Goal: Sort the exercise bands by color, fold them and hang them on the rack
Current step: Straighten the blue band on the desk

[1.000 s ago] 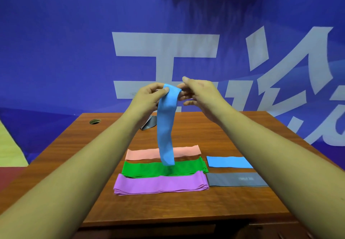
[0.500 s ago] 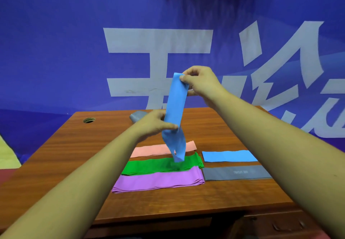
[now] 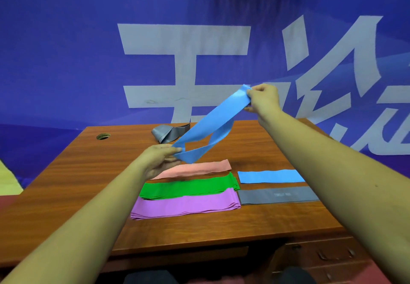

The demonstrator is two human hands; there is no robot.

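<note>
A blue band (image 3: 213, 124) is held in the air above the desk (image 3: 66, 184), drawn on a slant between 2 hands. Its upper end is pinched in the grip of the right hand (image 3: 264, 99), and its lower end is clamped in the grip of the left hand (image 3: 157, 157), just over the pink band (image 3: 199, 168). The loop is pulled open, a gap shows between its 2 layers, and 1 layer is twisted. It is judged that the band is being straightened so that it can be folded flat. The bands on the desk are laid out by colour, presumably to keep like with like: pink at the back, the green pile (image 3: 188, 187) before it and the purple pile (image 3: 184, 206) nearest. To their right a folded blue band (image 3: 270, 176) is set with a folded grey band (image 3: 277, 195) in front. A loose grey band (image 3: 168, 132) is left unfolded near the far edge, partly hidden behind the held one. The rack cannot be made out, as only scraps of something are cut off at the top edge. The print on the folded grey band is too small to be read.
</note>
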